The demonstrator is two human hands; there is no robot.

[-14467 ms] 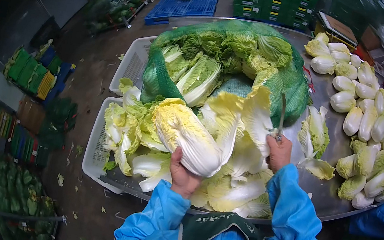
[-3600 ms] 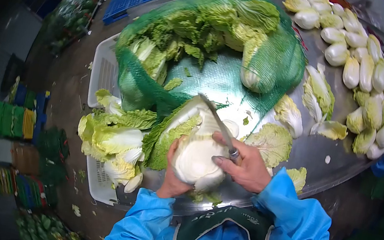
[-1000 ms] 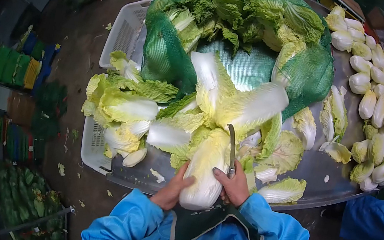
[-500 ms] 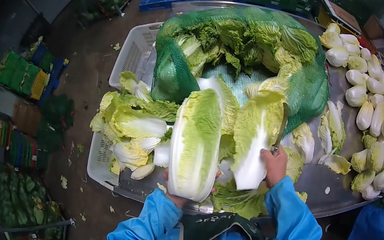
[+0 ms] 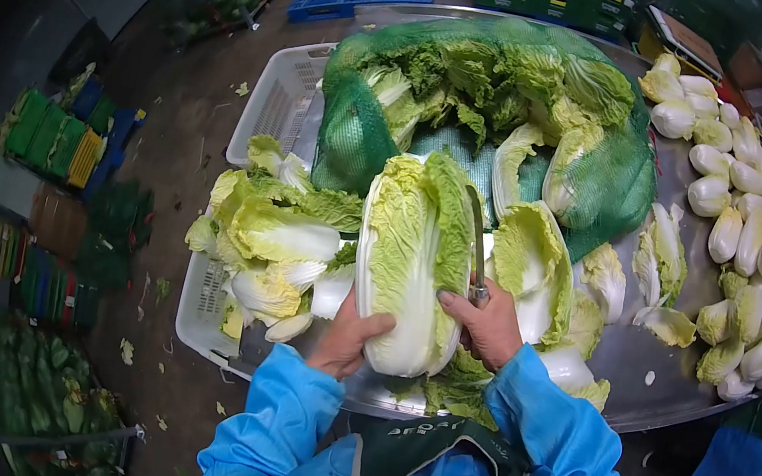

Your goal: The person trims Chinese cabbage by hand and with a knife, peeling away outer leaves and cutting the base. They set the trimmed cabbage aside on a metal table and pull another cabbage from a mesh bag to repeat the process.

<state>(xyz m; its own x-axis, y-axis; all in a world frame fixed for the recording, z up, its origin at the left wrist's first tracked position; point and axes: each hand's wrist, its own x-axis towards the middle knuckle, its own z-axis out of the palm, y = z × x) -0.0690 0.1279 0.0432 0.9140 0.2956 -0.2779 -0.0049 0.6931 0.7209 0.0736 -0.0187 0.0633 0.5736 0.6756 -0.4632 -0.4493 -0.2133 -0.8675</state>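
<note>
A pale green-and-white napa cabbage is held upright in front of me, over the metal table. My left hand grips its lower left side, thumb across the white base. On the other side, my right hand has its fingers closed round the handle of a knife, with the thumb resting on the cabbage. The blade points away from me along the cabbage's right side. A detached outer leaf lies just right of the knife.
A green mesh bag of cabbages lies open beyond my hands. Trimmed leaves are heaped over white crates on the left. Several small peeled cabbages are piled along the right side of the metal table.
The loose leaf that was by my right hand now lies on the right. My right hand, still with the knife, has moved left onto the cabbage, which has turned and shows another side.
</note>
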